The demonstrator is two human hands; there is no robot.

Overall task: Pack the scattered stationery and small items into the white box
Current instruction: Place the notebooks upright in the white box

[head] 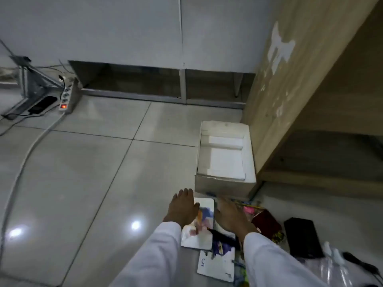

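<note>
The white box stands open on the floor against a wooden cabinet, holding only white foam. Just in front of it lies a white booklet with a colourful cover. My left hand lies flat over the booklet's left edge with straight fingers. My right hand is spread just right of the booklet, over a pile of small items; it is blurred. A second white booklet lies nearer me. A dark red box, pink items and a black case lie to the right.
The wooden cabinet rises right of the box. A power strip with a lit red switch and cables sit at the far left by a metal frame. A clear plastic bag lies at the lower right. Grey floor tiles spread to the left.
</note>
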